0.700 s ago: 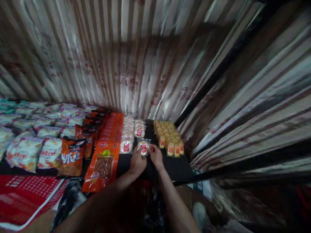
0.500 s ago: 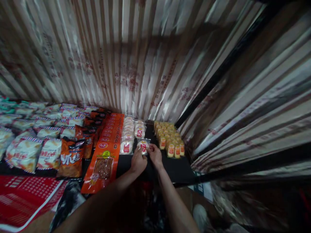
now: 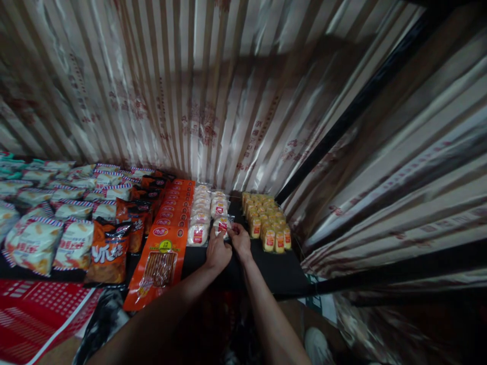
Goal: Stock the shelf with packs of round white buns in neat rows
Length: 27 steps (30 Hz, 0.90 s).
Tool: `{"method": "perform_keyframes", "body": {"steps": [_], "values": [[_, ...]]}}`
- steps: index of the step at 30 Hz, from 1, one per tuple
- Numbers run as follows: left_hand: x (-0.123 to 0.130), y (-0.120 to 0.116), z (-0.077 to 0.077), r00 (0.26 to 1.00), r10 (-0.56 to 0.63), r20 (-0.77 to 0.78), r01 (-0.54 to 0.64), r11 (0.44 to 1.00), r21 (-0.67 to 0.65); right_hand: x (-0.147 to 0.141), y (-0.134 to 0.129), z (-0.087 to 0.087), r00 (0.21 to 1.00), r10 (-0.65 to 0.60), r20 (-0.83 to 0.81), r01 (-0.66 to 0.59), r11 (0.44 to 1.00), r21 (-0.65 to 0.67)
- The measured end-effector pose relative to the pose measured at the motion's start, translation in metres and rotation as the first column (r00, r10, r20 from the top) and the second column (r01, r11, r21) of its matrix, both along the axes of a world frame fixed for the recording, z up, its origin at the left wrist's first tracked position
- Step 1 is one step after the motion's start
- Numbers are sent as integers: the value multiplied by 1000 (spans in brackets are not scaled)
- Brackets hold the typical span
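Note:
My left hand [image 3: 218, 252] has its fingers closed on the lower left part of a white round packet with a red label [image 3: 222, 226]. The fingers of my right hand [image 3: 240, 240] pinch the right edge of that same packet. It lies at the front of a short row of white packets [image 3: 219, 203]. To its left runs a longer row of matching white packets [image 3: 198, 232]. Yellow packaged cakes [image 3: 269, 237] stand in rows to the right of my hands, on the black shelf [image 3: 279, 268].
Orange flat packs [image 3: 160, 258], orange-brown bags [image 3: 109, 252] and white snack bags [image 3: 34, 241] fill the shelf's left side. A red basket [image 3: 41, 309] is at the lower left. Behind hangs a striped curtain [image 3: 213, 91], with a black pole [image 3: 342, 111] slanting at right.
The packet between my hands has moved slightly left and back, closer to the white packets. Both hands remain on it. The view has shifted a little.

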<state>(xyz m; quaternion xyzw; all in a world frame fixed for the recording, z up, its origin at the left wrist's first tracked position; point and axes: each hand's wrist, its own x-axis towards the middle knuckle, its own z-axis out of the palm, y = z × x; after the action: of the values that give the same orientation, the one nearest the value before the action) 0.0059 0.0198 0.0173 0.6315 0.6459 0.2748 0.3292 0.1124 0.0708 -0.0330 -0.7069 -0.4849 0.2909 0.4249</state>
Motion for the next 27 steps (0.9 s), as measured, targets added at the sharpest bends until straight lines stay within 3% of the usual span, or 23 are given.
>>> {"method": "perform_keyframes", "body": {"steps": [9,19,27], "values": [[2,8,3,999,-2,40,5,997,-71,-3,12,-1,1000,11,5,-11,999,49],[1,18,-4,993,5,116,-2,1000,-25,-3,23,-5,1000,-1,12,0,998,56],[3,21,-9,999,-9,53,9,1000,-5,-7,29,-3,999,11,34,-13,998,55]]}}
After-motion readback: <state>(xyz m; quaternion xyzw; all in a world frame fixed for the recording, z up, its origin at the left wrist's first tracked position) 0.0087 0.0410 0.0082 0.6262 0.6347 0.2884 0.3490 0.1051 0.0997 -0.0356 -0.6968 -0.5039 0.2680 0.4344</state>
